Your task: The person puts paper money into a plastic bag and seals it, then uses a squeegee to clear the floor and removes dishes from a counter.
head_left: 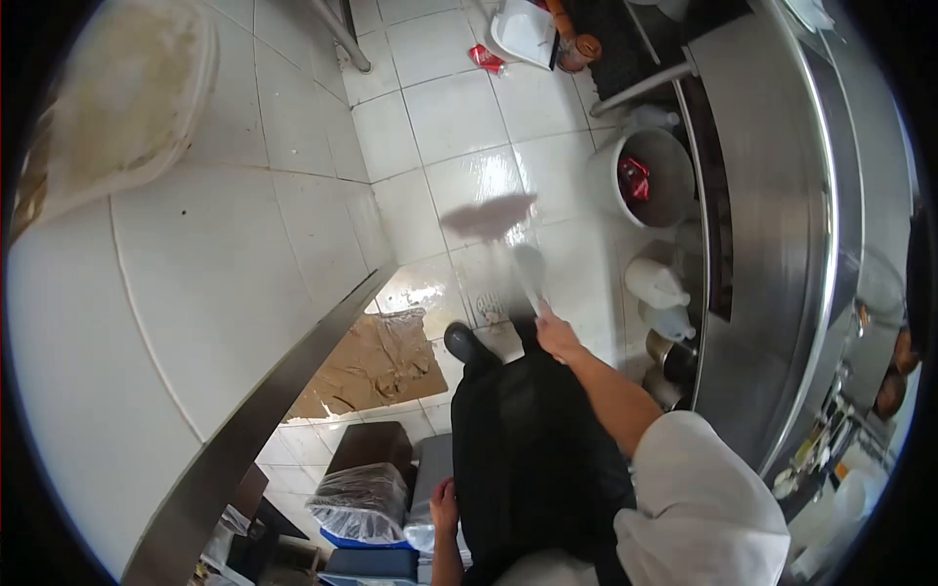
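Note:
My right hand (559, 337) is closed around the white handle of a broom (489, 217), held out ahead of my legs. The broom's wide pinkish head is smeared by motion over the wet white floor tiles (459, 122). Just this side of it is a small floor drain (490, 308), close to my black shoe. My left hand (444, 505) hangs low by my side with loosely bent fingers and nothing in it. It is nearest to a grey bin (426, 479).
Flattened wet cardboard (376, 366) lies to the left, beside a tiled wall edge (283, 391). Along the right, under a steel counter (767, 195), stand a white bucket (625, 200) and plastic jugs (655, 281). A white dustpan (526, 34) and a red can (486, 59) are farther ahead.

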`<state>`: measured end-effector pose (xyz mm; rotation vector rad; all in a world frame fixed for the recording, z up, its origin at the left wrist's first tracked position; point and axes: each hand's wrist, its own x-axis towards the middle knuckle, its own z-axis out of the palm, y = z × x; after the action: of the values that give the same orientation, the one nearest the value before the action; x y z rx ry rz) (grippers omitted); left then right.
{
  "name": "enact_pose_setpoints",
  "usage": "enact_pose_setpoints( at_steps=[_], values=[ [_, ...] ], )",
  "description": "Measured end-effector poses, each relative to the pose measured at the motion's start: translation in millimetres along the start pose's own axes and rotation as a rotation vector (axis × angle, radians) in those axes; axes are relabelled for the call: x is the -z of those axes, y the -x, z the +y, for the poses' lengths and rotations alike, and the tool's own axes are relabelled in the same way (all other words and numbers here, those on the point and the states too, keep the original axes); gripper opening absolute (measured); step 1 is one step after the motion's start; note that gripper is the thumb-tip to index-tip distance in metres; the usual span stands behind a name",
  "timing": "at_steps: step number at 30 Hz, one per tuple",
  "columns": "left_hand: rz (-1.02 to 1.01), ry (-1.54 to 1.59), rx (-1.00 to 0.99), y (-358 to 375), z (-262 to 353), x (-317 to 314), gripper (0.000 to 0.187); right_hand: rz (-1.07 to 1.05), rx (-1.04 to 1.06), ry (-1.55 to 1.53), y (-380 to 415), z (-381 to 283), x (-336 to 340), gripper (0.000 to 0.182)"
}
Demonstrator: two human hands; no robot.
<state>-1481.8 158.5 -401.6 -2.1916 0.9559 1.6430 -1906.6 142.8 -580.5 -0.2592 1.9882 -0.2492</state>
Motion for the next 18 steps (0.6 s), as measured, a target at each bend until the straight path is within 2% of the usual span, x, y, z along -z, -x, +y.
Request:
enact_pose_setpoints(
  at_steps=[2, 4, 6, 9, 10, 13, 15, 16, 18],
  values=[
    [-0.048, 0.142, 0.041, -10.7, -9.8, 15.4, 0.034, -0.232, -0.259, -0.114, 83.9, -36.9, 56.6, 0.053],
    [-0.053, 0.135, 0.085, -9.4, -12.6, 29.2, 0.036, -0.026, 0.068, 0.072, 58.5, 22.5, 53.6, 0.053],
    [-0.057, 0.110, 0.112, -7.5, -22.9, 40.3, 0.036, 0.419, 0.465, 0.083, 0.9, 41.3, 53.5, 0.046],
    [-0.070, 0.055, 0.133, -11.2, -60.8, 53.9, 0.036, 0.516, 0.374, 0.088, -118.4, 59.6, 31.9, 0.044],
    [-0.070, 0.036, 0.148, -10.4, -64.7, 58.2, 0.036, 0.481, 0.266, 0.029, -123.9, 51.4, 10.0, 0.043],
    [-0.026, 0.074, 0.141, -18.1, -71.7, 74.4, 0.033, 0.373, 0.072, 0.054, -51.7, 31.7, -88.6, 0.046],
    [-0.036, 0.131, 0.103, -19.5, -73.3, 74.1, 0.030, 0.162, -0.179, -0.113, 32.2, 36.6, -140.4, 0.049],
    [-0.045, 0.145, 0.091, -22.6, -62.8, 71.1, 0.030, -0.001, -0.288, -0.197, 90.6, -2.2, -110.8, 0.051],
    [-0.050, 0.184, 0.069, -19.1, -38.5, 64.4, 0.030, -0.045, -0.268, -0.338, 127.8, -11.5, -84.5, 0.045]
  ],
)
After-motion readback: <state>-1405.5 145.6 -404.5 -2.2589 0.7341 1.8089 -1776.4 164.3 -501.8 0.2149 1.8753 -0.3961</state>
